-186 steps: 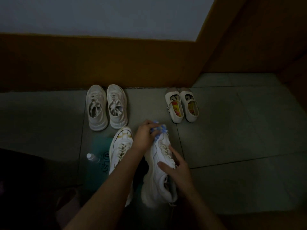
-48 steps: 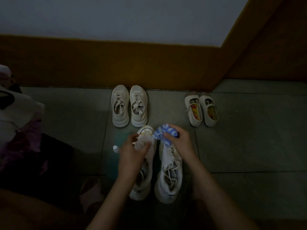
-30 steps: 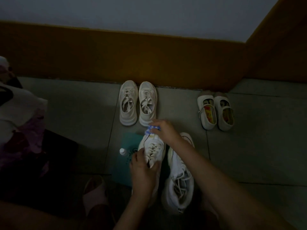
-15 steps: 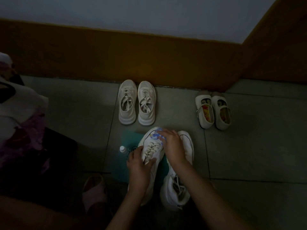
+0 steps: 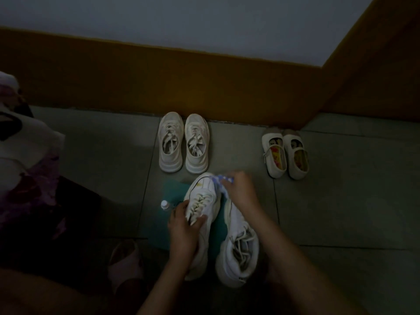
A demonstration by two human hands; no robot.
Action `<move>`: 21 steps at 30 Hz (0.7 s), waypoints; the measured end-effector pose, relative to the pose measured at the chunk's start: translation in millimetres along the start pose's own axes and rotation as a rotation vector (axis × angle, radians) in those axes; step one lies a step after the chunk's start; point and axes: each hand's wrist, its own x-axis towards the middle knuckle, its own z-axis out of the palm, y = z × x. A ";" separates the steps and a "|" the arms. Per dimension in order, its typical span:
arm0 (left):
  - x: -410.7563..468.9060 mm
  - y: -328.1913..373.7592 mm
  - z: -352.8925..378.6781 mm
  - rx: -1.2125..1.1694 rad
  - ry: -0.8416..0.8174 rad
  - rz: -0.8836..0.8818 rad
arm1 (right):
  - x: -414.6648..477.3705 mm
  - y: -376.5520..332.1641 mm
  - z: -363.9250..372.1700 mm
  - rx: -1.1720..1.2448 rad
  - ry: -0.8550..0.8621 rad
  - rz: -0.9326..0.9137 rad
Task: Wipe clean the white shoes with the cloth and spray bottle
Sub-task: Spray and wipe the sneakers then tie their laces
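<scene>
— So, what's different from a few seconds back?
— Starting left: the spray bottle [image 5: 164, 204] sits untouched on the teal mat [image 5: 176, 189]; the left grip [image 5: 184, 228], which had the cloth earlier, is now clamped round the laced middle of the left sneaker [image 5: 204, 192]; the blue-and-white cloth [image 5: 220, 180] has passed to the right grip [image 5: 241, 192], which pinches it against the right side of that sneaker's toe.
— And the right sneaker [image 5: 238, 248]?
— Released, lying just beside its mate; I'd judge it wiped and the second one under way.
— Much left?
— Probably; the beige pair [image 5: 183, 144] and the strap shoes [image 5: 285, 153] by the wall look untouched.
</scene>
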 end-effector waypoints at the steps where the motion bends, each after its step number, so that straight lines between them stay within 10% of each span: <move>1: 0.6 -0.4 -1.8 -0.031 0.000 -0.014 | 9.6 -5.7 0.4 0.046 0.044 -0.020; 21: 4.6 -0.6 -13.5 -0.240 -0.044 -0.043 | -23.9 -5.9 48.3 0.051 0.183 0.041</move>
